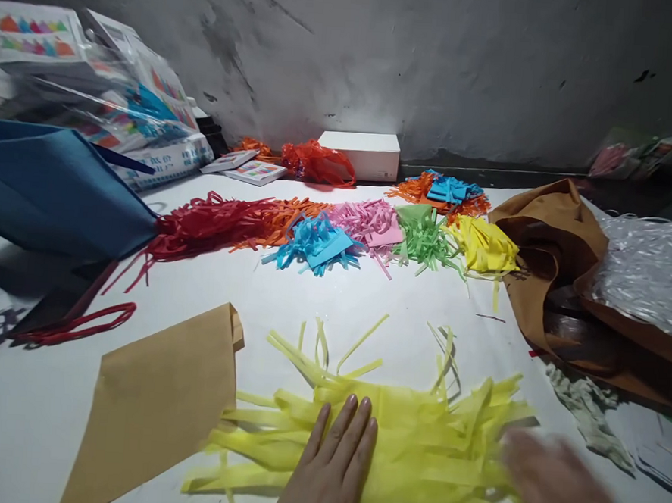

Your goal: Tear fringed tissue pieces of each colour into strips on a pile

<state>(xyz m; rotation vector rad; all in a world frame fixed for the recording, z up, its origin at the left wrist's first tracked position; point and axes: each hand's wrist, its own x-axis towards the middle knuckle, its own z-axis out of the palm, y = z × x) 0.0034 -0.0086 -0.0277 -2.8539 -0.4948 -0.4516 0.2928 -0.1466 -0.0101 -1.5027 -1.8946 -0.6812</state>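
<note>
A sheet of yellow tissue paper (398, 437), cut into fringe at both its left and right ends, lies spread on the white table. Flat on its middle rests my left hand (334, 464), fingers stretched out and pressing the paper down. My right hand (561, 478) is at the fringe's right end, smeared by motion, so its fingers cannot be made out. A greyish sliver shows by its tip, too blurred to name. Loose yellow strips (364, 343) lie just beyond the sheet. Left of it is a brown paper envelope (161, 400), partly under the fringe.
Fringed paper bundles in red (212, 225), blue (319, 243), pink (372, 223), green (425, 238) and yellow (484, 245) form a row. Behind them stands a white box (364, 156). A blue bag (60, 189) is left; a brown bag (554, 227) is right.
</note>
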